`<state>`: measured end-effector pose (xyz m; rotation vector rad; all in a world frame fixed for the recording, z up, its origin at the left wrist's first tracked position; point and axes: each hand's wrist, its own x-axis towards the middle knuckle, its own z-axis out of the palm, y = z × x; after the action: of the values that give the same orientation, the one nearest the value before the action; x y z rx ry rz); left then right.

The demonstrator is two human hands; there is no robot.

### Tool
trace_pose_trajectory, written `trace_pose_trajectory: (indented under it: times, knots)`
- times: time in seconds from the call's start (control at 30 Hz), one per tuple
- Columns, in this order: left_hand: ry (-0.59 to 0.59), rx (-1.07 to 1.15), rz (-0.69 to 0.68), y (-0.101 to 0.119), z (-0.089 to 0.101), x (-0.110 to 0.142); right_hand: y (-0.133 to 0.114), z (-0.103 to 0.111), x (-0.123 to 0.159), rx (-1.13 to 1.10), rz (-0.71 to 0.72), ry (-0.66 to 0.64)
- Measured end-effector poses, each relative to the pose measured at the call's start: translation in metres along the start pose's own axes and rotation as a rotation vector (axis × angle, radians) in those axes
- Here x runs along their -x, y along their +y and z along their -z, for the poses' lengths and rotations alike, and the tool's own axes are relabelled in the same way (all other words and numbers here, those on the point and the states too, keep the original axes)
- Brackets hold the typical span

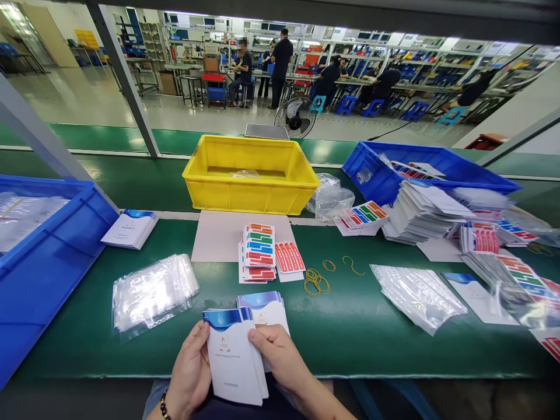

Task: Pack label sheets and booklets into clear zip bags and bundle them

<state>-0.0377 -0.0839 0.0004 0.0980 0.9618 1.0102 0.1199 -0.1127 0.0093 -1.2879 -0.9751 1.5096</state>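
Between my two hands is a small fanned stack of white booklets (234,367) with blue tops, tilted up over the table's front edge. My left hand (190,364) grips its left side, thumb on the front cover. On the right side, my right hand (277,353) pinches the fanned edges with thumb on top. Just behind lies another pile of the same booklets (272,309), partly covered by the held ones. Farther back are a stack of coloured sticker sheets (259,251) and red sticker sheets (289,259). Clear plastic bags (153,291) lie to the left.
A yellow bin (249,195) stands at the back, with blue bins at left (52,280) and back right (420,154). Rubber bands (315,283) lie right of centre. More bags (415,291), booklets (131,228) and paper stacks (420,213) sit around. People are at benches beyond.
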Motion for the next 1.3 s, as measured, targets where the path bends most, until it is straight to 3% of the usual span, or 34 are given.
trace_pose_trajectory:
  times: [0.1,0.2,0.37,0.43,0.53,0.6,0.73,1.1,1.3]
  knots:
    - [-0.002,0.012,-0.01,0.002,0.003,-0.002,-0.007,0.009,0.003,-0.027,0.026,0.005]
    - [0.012,0.052,0.0,0.005,0.006,-0.003,-0.011,0.027,0.005,0.072,0.06,0.092]
    - [0.044,0.067,-0.016,0.006,0.005,-0.003,-0.01,0.05,0.004,0.458,0.223,0.45]
    - [0.024,0.039,-0.029,0.005,0.002,-0.002,-0.013,0.045,0.004,0.503,0.252,0.362]
    - [-0.015,-0.01,-0.028,0.001,0.0,-0.001,-0.016,0.026,0.005,0.392,0.176,-0.035]
    - [-0.029,-0.032,-0.026,-0.001,-0.001,-0.001,-0.015,0.013,0.005,0.314,0.1,-0.165]
    - [-0.035,-0.056,-0.033,0.0,0.002,0.0,-0.011,0.002,0.003,0.266,0.043,-0.136]
    - [-0.065,-0.022,-0.011,0.0,-0.001,0.004,-0.01,0.003,0.007,0.382,0.043,0.022]
    - [-0.072,0.006,0.026,-0.001,0.003,0.004,-0.009,0.003,0.007,0.334,0.032,0.031]
